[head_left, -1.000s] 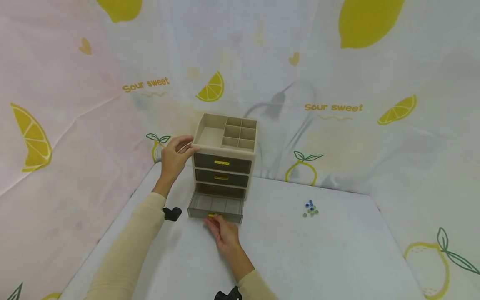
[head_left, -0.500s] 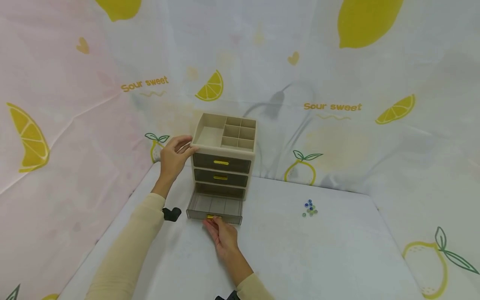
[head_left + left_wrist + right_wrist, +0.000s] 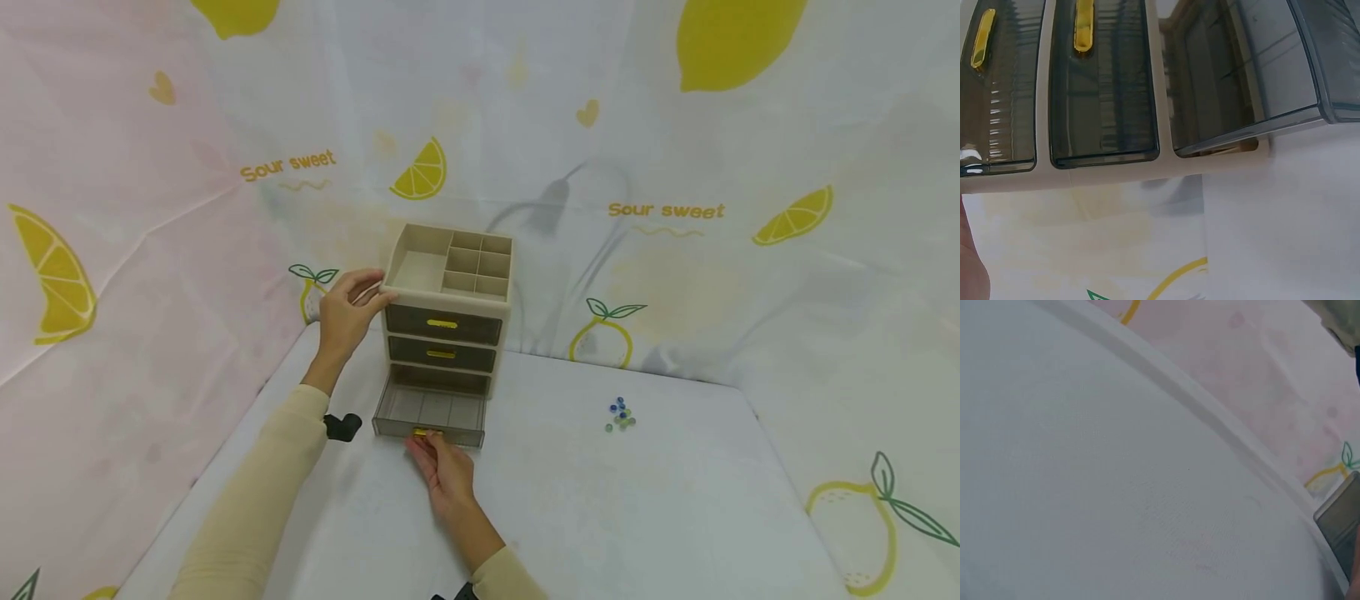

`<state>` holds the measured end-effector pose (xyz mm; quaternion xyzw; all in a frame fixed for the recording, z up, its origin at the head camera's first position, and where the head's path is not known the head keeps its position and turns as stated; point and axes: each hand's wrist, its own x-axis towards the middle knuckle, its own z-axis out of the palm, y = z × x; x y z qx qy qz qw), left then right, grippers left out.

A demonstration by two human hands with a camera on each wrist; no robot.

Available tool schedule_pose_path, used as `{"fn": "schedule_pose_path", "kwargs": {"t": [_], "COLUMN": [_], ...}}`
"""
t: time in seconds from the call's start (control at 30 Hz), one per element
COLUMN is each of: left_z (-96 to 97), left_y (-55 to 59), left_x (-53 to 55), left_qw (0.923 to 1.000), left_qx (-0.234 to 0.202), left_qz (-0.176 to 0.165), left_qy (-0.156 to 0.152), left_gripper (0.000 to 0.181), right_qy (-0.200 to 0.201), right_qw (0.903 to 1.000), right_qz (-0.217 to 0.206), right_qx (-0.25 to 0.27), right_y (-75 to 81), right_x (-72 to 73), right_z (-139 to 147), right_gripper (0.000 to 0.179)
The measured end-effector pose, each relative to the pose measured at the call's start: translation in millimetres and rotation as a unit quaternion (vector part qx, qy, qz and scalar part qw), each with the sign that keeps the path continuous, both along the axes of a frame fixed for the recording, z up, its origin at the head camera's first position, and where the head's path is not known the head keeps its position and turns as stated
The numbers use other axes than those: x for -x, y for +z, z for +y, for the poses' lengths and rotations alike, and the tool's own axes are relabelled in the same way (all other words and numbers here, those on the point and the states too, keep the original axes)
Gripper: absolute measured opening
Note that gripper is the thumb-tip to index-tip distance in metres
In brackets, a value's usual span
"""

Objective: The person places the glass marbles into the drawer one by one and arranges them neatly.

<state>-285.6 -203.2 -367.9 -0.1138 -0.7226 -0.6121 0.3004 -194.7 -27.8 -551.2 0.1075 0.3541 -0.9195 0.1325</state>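
Backdrop left of the drawer cabinet, showing yellow lemon slices on pale pink. Wearing a cream sleeve nearer the cabinet, with a black device sitting by the cuff, left of the cabinet's base. Clasping the cabinet's upper left front corner with the left hand, forming a narrow grip, laying the thumb along the front edge and curling the fingers at the side.

Seeing the cabinet itself standing upright on the white tabletop, carrying a wide compartment at its top left and small cells at its top right. Below these, showing two pushed-in dark drawers with yellow handles. At the cabinet's base, finding the bottom drawer pulled out, clear grey and jutting forward.

In front of the cabinet, pinching the drawer handle with the right hand, leaving scarcely any gap in this grip.

Behind the cabinet and rightward, noticing a lamp-shaped shadow falling on the backdrop. Right of the cabinet, well apart, seeing blue and green beads lying clustered.
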Motion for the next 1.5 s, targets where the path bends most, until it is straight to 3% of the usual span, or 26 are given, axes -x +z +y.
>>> {"fn": "schedule_pose_path", "kwargs": {"t": [0.13,0.3,0.4,0.5,0.7,0.83,0.97,1.07,1.2,1.27,1.37,1.5], "left_z": [-0.1,-2.4,-4.9,-7.0,-7.5,-5.7,-5.2,-9.2,-14.0,-14.5,-14.3,-13.5], "left_y": [0.1,0.2,-0.2,-0.8,0.4,1.4,-1.1,-9.2,-19.2,-21.3,-22.9,-23.6], "left_x": [1.0,1.3,1.1,0.5,-2.2,-2.4,1.9,10.2,17.7,18.4,19.5,21.4], "left_qw": [1.0000,1.0000,1.0000,1.0000,1.0000,1.0000,1.0000,1.0000,0.9999,0.9999,0.9999,0.9999], "left_qx": [0.001,0.004,0.002,-0.003,0.000,0.006,0.007,0.001,0.005,0.011,0.013,0.012], "left_qz": [0.001,0.001,0.006,0.007,0.007,0.004,0.004,0.005,0.004,0.004,0.006,0.012], "left_qy": [0.000,0.002,0.002,-0.004,0.001,0.004,0.004,0.008,0.012,0.010,0.005,-0.001], "left_gripper": [0.041,0.041,0.041,0.041,0.041,0.041,0.041,0.041,0.043,0.044,0.045,0.045], "right_qy": [0.009,0.081,0.118,0.122,0.072,0.007,-0.056,-0.095,-0.130,-0.143,-0.163,-0.184], "right_qw": [0.9999,0.9964,0.9884,0.9760,0.9327,0.9047,0.8784,0.8661,0.8573,0.8454,0.8177,0.7534], "right_qz": [-0.005,0.009,0.074,0.151,0.298,0.342,0.343,0.323,0.272,0.249,0.229,0.205], "right_qx": [0.008,-0.020,-0.062,-0.098,-0.191,-0.254,-0.328,-0.370,-0.417,-0.450,-0.502,-0.597], "right_y": [1.8,16.4,38.6,64.6,105.6,117.8,118.3,115.2,105.3,98.6,86.8,70.7], "right_x": [-2.2,-12.1,-16.5,-14.3,10.1,34.7,60.4,77.5,95.3,101.8,110.0,117.6], "right_z": [1,0,4,17,62,103,149,183,224,241,263,284], "right_gripper": [0.022,0.030,0.032,0.029,0.026,0.028,0.026,0.025,0.024,0.024,0.022,0.018]}}
